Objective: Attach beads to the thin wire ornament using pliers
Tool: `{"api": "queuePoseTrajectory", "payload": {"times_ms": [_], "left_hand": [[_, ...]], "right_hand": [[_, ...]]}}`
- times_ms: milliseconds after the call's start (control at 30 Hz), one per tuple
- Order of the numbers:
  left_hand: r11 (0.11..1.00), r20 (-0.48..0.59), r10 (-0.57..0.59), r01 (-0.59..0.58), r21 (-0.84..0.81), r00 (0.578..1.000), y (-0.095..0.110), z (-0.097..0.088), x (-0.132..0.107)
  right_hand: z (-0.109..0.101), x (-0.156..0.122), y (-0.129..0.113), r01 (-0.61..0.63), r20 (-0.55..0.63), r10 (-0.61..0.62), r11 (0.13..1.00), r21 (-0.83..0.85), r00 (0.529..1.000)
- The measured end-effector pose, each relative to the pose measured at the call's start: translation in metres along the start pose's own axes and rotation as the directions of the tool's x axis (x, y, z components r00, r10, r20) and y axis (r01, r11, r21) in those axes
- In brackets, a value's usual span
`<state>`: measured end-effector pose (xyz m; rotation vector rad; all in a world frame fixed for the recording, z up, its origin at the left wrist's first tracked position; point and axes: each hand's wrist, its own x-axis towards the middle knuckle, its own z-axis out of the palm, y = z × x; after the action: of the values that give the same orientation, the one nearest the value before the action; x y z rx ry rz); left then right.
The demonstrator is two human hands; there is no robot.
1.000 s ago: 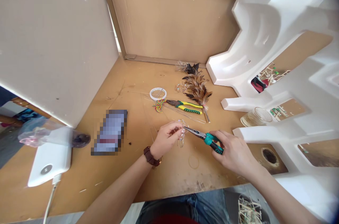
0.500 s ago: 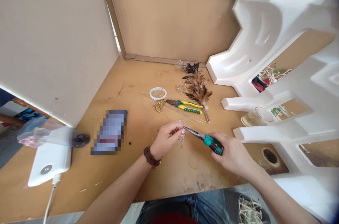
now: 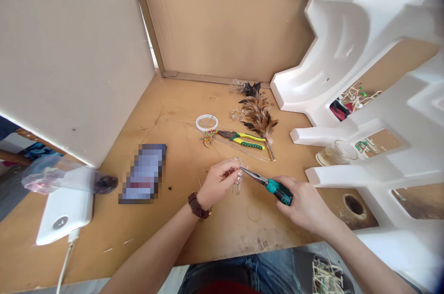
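My left hand (image 3: 222,181) pinches a small piece of bent, shiny wire work (image 3: 237,187), whose loops stick out past the fingertips. Wrapped in my right hand (image 3: 305,201) is a pair of needle-nose pliers (image 3: 274,185) with teal and black handles. Their tips reach the wire piece right at my left fingertips; whether the jaws grip the wire is too small to tell. Beyond my hands lie yellow-green combination pliers (image 3: 243,138), a white ring (image 3: 207,123) with coloured threads, and a bundle of brown feathers (image 3: 260,115). Thin straight wires (image 3: 243,151) lie near those pliers.
A phone (image 3: 144,173) and a white power bank (image 3: 65,220) with a cable lie at left, beside a plastic bag (image 3: 52,176). White foam packing (image 3: 333,44) borders the right, holding a glass jar (image 3: 336,153). Cardboard (image 3: 229,21) stands behind. A rubber band (image 3: 254,213) lies near me.
Almost nothing differs. My hands, the pliers and the wire piece stay in nearly the same place.
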<state>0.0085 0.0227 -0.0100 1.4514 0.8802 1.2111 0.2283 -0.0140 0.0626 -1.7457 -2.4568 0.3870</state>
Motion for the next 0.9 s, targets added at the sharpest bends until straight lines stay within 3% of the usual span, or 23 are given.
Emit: {"api": "queuePoseTrajectory", "payload": {"times_ms": [900], "left_hand": [[1.000,0.017,0.004,-0.004,0.004,1.000,0.0006,0.0007,-0.0007]], "right_hand": [[0.0034,-0.0002,-0.0009,-0.021,0.012,0.021,1.000,-0.019,1.000]]}}
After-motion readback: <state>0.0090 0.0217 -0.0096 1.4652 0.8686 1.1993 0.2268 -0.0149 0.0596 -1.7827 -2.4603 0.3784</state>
